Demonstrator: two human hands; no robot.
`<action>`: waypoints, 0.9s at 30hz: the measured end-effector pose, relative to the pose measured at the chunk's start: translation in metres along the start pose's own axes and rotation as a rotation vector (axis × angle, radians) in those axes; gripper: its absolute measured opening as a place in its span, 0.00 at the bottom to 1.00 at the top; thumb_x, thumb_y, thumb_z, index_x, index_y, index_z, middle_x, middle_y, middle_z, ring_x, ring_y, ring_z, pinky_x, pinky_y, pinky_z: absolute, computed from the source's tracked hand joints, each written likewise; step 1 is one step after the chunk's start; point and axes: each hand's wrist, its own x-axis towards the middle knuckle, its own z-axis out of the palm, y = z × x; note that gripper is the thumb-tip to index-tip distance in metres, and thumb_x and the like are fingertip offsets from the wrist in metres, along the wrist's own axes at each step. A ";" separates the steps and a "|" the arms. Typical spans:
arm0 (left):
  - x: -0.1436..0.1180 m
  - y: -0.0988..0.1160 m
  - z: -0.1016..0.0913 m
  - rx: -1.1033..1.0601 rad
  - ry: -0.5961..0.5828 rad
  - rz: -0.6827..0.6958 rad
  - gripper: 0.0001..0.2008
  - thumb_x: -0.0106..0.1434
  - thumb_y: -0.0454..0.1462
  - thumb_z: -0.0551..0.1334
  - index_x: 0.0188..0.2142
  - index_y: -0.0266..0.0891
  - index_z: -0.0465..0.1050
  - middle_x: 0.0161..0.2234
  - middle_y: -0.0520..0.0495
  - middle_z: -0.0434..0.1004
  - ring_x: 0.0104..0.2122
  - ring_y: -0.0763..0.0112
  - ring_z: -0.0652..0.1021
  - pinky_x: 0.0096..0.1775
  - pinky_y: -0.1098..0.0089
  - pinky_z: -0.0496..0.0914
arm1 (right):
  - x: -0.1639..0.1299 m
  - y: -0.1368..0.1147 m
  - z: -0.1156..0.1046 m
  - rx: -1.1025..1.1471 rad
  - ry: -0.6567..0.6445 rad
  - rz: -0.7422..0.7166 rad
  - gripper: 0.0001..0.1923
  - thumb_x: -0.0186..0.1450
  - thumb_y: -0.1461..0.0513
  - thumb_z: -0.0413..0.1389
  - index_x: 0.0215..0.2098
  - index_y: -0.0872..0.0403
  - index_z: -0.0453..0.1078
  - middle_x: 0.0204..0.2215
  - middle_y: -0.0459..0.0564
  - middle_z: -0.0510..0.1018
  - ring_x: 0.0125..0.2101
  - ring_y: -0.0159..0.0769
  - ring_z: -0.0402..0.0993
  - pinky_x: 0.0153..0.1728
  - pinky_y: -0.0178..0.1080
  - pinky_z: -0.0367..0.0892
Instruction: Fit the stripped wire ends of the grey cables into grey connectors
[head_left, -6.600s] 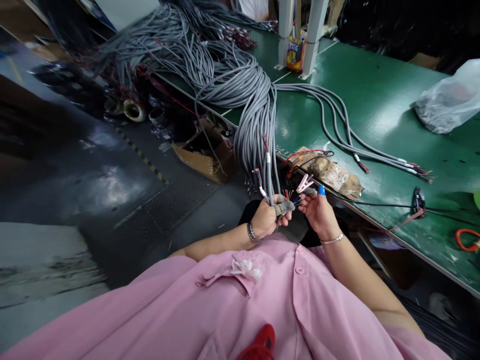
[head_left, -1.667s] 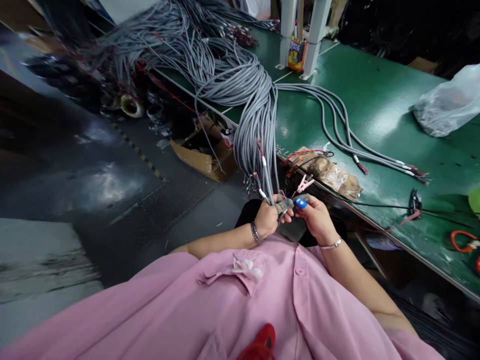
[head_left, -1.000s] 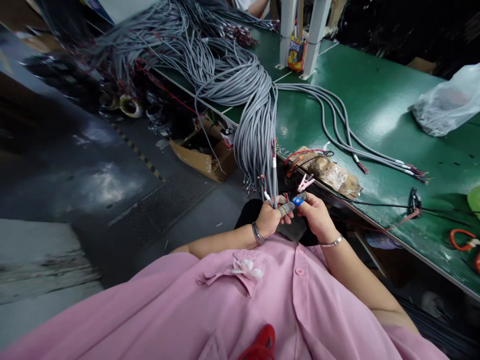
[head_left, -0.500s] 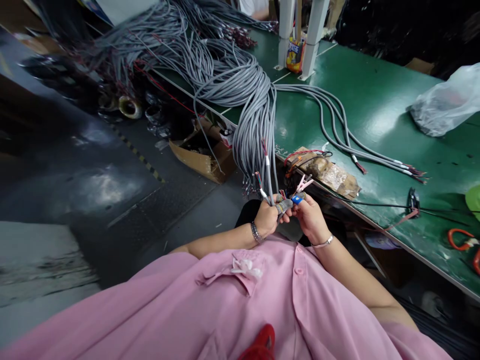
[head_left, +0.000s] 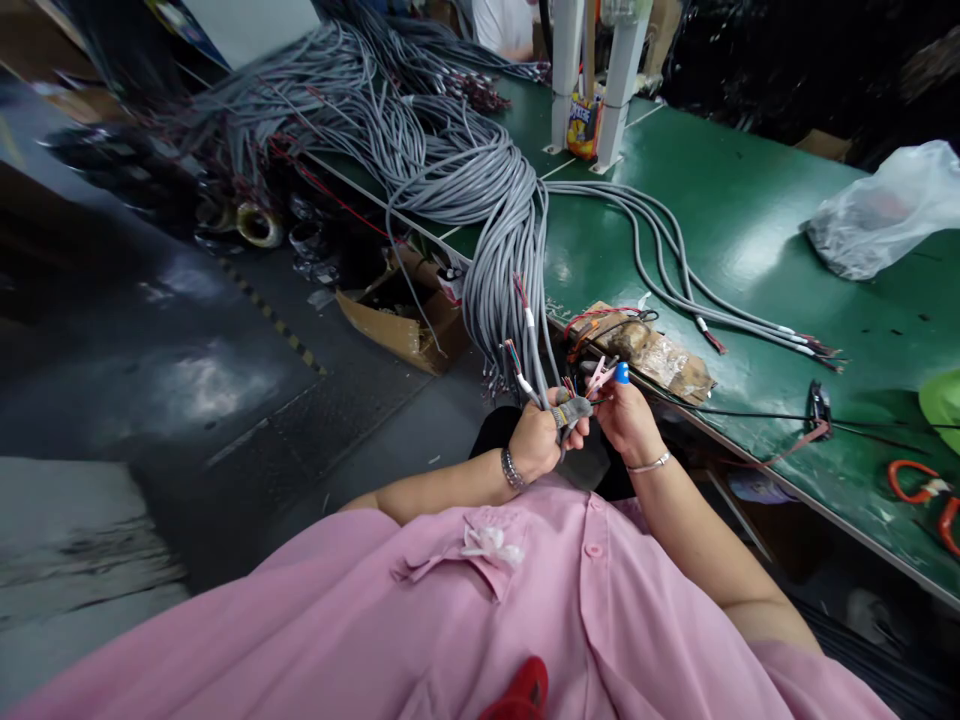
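Note:
My left hand [head_left: 534, 440] is closed round the end part of a grey cable [head_left: 540, 385], and grey knit covers some of its fingers. Thin coloured wires [head_left: 571, 385] stick out beside these fingers. My right hand [head_left: 628, 420] is close by on the right, its thumb raised and wrapped in a blue cover [head_left: 622, 372]. A pink two-pronged clip [head_left: 600, 378] shows at the right fingers, which look closed on it; its lower part is hidden. Other cable ends with white sleeves, one white sleeve [head_left: 529, 318] among them, hang just beyond my left hand.
A thick bundle of grey cables [head_left: 465, 170] drapes over the green bench [head_left: 739, 200]. A taped cardboard piece [head_left: 660, 355] lies at the bench edge. Further right are a plastic bag [head_left: 885, 215] and orange-handled pliers [head_left: 915, 482]. A cardboard box [head_left: 397, 325] stands below.
My right thumb has lifted from beside the left fingers to an upright pose, and the right hand has drawn slightly away. The left hand keeps its hold on the cable.

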 end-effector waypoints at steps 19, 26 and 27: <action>-0.006 -0.008 -0.006 0.057 0.027 0.028 0.16 0.50 0.46 0.68 0.26 0.37 0.66 0.18 0.52 0.72 0.13 0.78 0.69 0.15 0.77 0.55 | -0.002 0.001 0.003 0.086 -0.017 0.111 0.30 0.56 0.35 0.49 0.32 0.50 0.69 0.31 0.49 0.77 0.25 0.33 0.69 0.28 0.37 0.68; -0.004 -0.007 -0.005 0.003 0.044 0.068 0.14 0.52 0.44 0.67 0.27 0.37 0.66 0.19 0.52 0.73 0.14 0.78 0.69 0.15 0.77 0.54 | -0.004 -0.005 0.004 0.100 -0.007 0.061 0.16 0.59 0.46 0.58 0.33 0.50 0.71 0.30 0.44 0.75 0.26 0.29 0.68 0.28 0.33 0.68; -0.003 -0.007 -0.004 -0.006 0.044 0.072 0.14 0.52 0.44 0.67 0.27 0.37 0.66 0.19 0.52 0.73 0.14 0.78 0.69 0.15 0.77 0.54 | -0.004 -0.005 0.004 0.087 -0.005 0.054 0.17 0.59 0.46 0.58 0.33 0.50 0.71 0.30 0.44 0.75 0.26 0.29 0.69 0.28 0.33 0.68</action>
